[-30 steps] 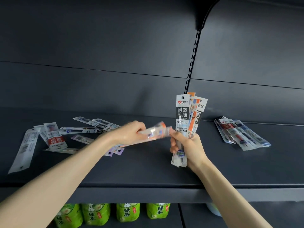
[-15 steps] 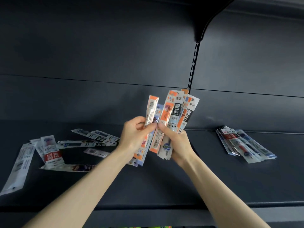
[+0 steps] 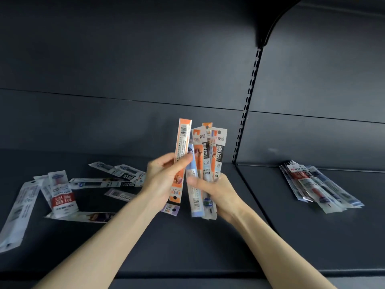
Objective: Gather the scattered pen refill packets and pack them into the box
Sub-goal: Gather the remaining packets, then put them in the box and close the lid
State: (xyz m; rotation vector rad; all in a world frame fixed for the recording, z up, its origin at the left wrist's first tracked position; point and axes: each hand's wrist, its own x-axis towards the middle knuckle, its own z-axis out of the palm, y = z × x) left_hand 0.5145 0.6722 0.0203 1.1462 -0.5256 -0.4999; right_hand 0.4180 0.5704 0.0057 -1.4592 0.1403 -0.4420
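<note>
Shelf, dark grey, in two sections met at a seam below a slotted upright; a dark back panel is seen behind.

Left hand: held above the middle of the shelf, thumb and fingers curled round one orange packet, which is kept upright with its barcode side shown. A purple-ended packet is seen just under this hand; whether it is held or lying on the shelf cannot be told.

Right hand: just beside the left, fingers closed round the lower half of a bundle of packets, fanned slightly and held upright, orange, white and pale blue.

Scattered packets: spread loose over the left section towards the back and the left edge, some overlapping. Among them a red-and-white packet is laid on others, and a long white packet is placed at the far left edge.

Stack of packets: laid flat on the right section near the back edge, well apart from both hands.
</note>
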